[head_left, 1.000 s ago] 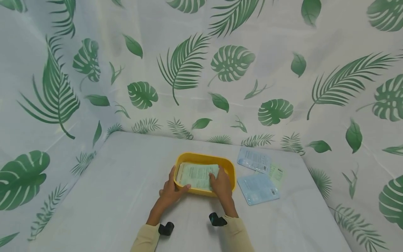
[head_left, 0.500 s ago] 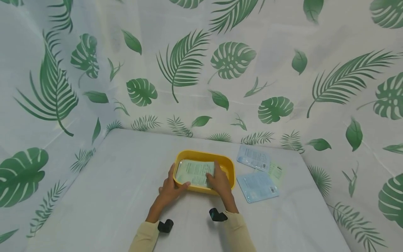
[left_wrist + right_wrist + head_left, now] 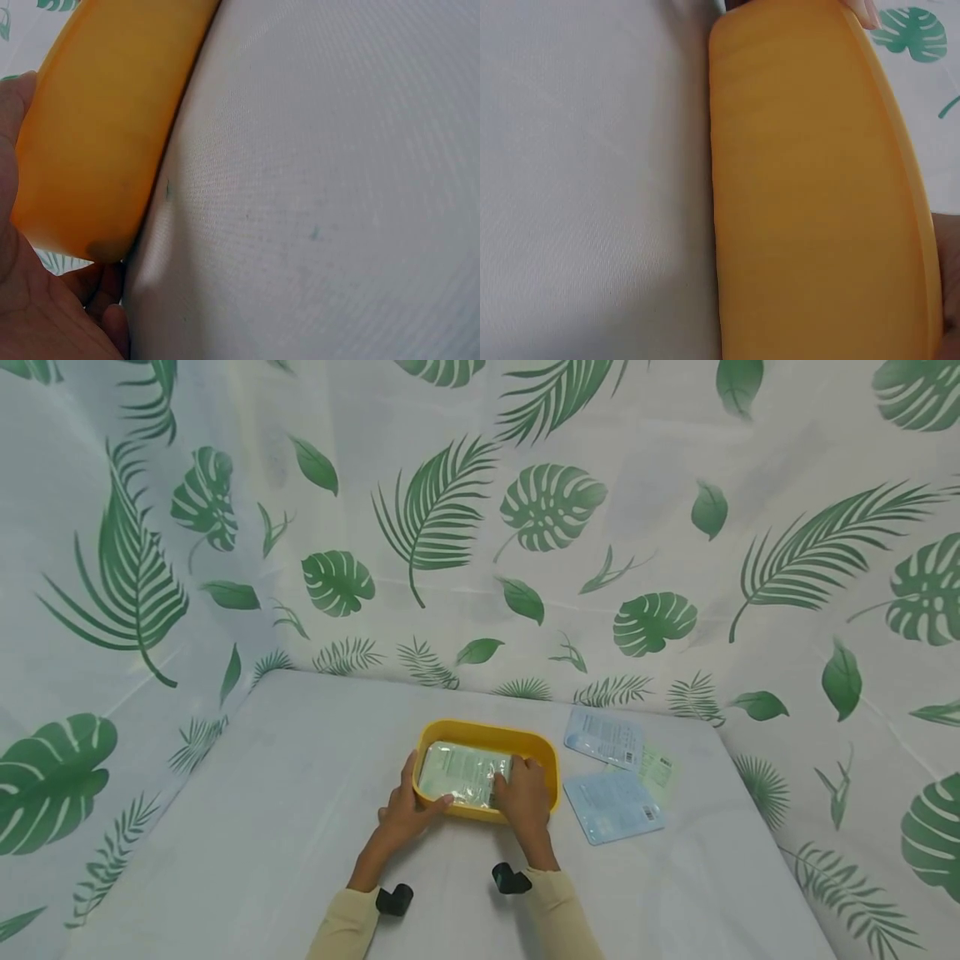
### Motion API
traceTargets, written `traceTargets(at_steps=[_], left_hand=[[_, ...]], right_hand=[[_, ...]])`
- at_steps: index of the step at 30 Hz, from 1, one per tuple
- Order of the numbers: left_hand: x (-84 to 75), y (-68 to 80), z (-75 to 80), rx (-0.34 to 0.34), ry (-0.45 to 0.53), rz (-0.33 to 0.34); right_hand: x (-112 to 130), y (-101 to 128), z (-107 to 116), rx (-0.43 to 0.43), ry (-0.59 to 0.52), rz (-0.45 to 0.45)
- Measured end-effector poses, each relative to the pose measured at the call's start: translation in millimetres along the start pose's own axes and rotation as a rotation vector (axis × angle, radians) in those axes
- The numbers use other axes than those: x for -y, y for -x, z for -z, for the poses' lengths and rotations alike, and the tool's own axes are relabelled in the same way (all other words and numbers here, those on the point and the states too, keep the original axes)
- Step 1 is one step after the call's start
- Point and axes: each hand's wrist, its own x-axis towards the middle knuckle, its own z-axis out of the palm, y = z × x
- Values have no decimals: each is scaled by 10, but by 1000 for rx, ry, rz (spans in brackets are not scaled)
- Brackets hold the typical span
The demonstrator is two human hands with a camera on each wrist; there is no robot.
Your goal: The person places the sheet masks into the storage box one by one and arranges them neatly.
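A shallow yellow plastic tray (image 3: 487,735) rests on the white-covered table. My left hand (image 3: 405,814) grips its near left corner, thumb over the front rim and other fingers round the outside. The left wrist view has the tray's outer wall (image 3: 105,127) beside the palm. Inside, at the left, lies a flat, shiny pale green sachet (image 3: 459,774) with printed text. My right hand (image 3: 525,797) reaches over the front rim and pinches the sachet's right end, thumb on top; the curled fingers are partly hidden. In the right wrist view, the tray's front wall (image 3: 810,180) hides the sachet.
Right of the tray lie two light blue sachets, one at the back (image 3: 603,739) and one nearer (image 3: 615,806). A pale green sachet (image 3: 658,772) lies partly under them. A leaf-printed curtain (image 3: 450,527) rises behind the table.
The sachet in the tray has shifted left and sits lower inside. My right hand has followed, its fingers now more curled at the sachet's right end. The left hand keeps its hold.
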Motion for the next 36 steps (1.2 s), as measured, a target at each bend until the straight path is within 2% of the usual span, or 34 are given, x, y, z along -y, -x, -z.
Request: traceTargets(at_steps=[4,10,15,21,29,36], left_hand=[[5,17,-5,10,10,10],[-3,24,7,8,19,14],[-1,1,7,2,17,-1],[-2,4,5,11,26,14],[-13,-5,9,9,22,11],[12,-6,-12,14,10,13]], right_hand=[[9,29,-7,-35,1,-12],[0,6,6,-61,-34,39],[-15,-33,18,-23,-71,40],[-22,-50,32,23,-123,18],[-39,-58,47,11,-186,52],[-38,-28,57,7,-196,26]])
